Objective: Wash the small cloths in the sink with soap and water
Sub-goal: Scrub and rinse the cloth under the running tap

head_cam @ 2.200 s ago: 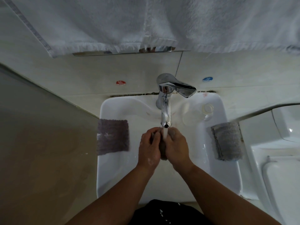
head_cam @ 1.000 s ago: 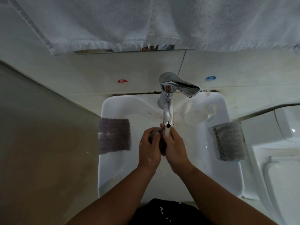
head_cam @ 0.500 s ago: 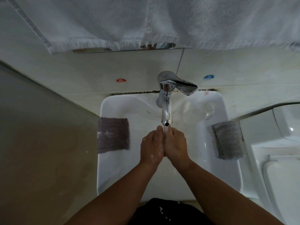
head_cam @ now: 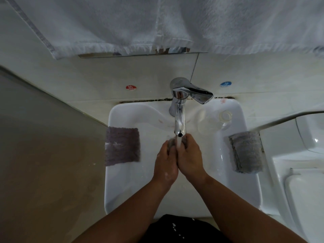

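Note:
Over the white sink (head_cam: 126, 186), my left hand (head_cam: 166, 160) and my right hand (head_cam: 190, 155) are pressed together, gripping a small grey cloth (head_cam: 171, 143) between them. Only the cloth's top edge shows above my fingers. Water runs from the chrome tap (head_cam: 179, 120) onto the cloth and my fingers. A purple-grey cloth (head_cam: 122, 146) hangs over the sink's left rim. Another grey cloth (head_cam: 246, 151), folded, lies on the right rim.
A white towel (head_cam: 175, 21) hangs above on the wall. Red hot (head_cam: 131, 87) and blue cold (head_cam: 225, 84) stickers sit on the tiles. A clear empty soap holder (head_cam: 226, 115) is at the sink's back right. A white toilet (head_cam: 301, 181) stands to the right.
My hands have kept rubbing the cloth under the stream. Half a second ago it was hidden between my palms; now its top edge shows again near the spout.

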The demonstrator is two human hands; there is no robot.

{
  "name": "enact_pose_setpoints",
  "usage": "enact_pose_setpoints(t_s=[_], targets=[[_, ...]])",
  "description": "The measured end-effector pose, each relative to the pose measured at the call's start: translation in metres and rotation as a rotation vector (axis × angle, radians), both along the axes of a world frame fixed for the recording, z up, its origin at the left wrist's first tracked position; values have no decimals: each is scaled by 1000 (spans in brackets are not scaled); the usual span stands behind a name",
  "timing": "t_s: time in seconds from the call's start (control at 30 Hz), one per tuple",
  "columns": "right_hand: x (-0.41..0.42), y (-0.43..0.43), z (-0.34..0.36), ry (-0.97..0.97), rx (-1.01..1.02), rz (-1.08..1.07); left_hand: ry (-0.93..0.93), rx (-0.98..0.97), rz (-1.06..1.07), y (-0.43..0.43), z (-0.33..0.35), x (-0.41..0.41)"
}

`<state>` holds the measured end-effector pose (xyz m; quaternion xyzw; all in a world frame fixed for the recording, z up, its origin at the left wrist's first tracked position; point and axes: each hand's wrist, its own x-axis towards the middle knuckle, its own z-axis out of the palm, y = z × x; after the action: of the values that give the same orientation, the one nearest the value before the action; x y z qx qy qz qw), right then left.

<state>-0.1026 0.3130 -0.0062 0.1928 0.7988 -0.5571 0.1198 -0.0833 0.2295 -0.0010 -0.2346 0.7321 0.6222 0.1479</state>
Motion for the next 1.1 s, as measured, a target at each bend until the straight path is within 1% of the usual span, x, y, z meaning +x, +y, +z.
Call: enact_pose_setpoints(t_s=[0.07, 0.17, 0.23, 0.27, 0.3, 0.37, 0.4, 0.43, 0.47, 0.5, 0.53, 0.6, 0.67, 0.7, 0.77, 0.83, 0.9, 0.97, 1.03, 1.1], targets=[[-2, 0, 2, -11, 65, 36, 13, -110, -27, 0, 0, 0], [-8, 0, 4, -23, 165, 94, 118, -349, -159, -1, -8, -1], [-10, 0, 6, -39, 189, 86, 124, -303, -165, -1, -19, -4], [-10, -1, 7, -42, 193, 73, 228, -402, -204, -5, -31, -3], [-8, -1, 7, -46, 179, 59, 216, -363, -178, -7, -33, -2], [-2, -6, 8, -48, 115, 35, 219, -392, -151, -13, -36, -11], [1, -9, 7, -44, 95, 26, 266, -439, -211, -11, -30, -9], [3, -11, 6, -47, 81, 14, 231, -379, -147, -8, -23, -5], [3, -13, 6, -58, 50, -9, 133, -298, -19, -7, -16, -6], [3, -13, 7, -71, -4, -27, -12, -71, 104, -5, -11, -6], [3, -12, 7, -77, -71, -32, -92, 91, 177, -6, -6, -7], [5, -7, 4, -39, -168, 19, -93, 272, 241, -7, 0, -8], [7, -2, 1, 23, -172, 70, -54, 354, 214, -8, 3, -6], [8, -1, -1, 61, -112, 92, -36, 314, 179, -8, 1, -5], [7, 0, -1, 104, 19, 128, 18, 144, 90, -8, -5, -5], [4, 1, 3, 114, 78, 123, 23, 5, 27, -9, -5, -6], [2, 4, 7, 154, 138, 134, -21, -11, 1, -12, -5, -9], [-1, 10, 5, 148, 173, 118, -77, 2, 56, -17, -6, -12], [-4, 17, 0, 112, 181, 19, -60, 12, 159, -22, -8, -13], [-6, 26, -5, 75, 181, -48, -32, -72, 160, -31, -14, -11]])
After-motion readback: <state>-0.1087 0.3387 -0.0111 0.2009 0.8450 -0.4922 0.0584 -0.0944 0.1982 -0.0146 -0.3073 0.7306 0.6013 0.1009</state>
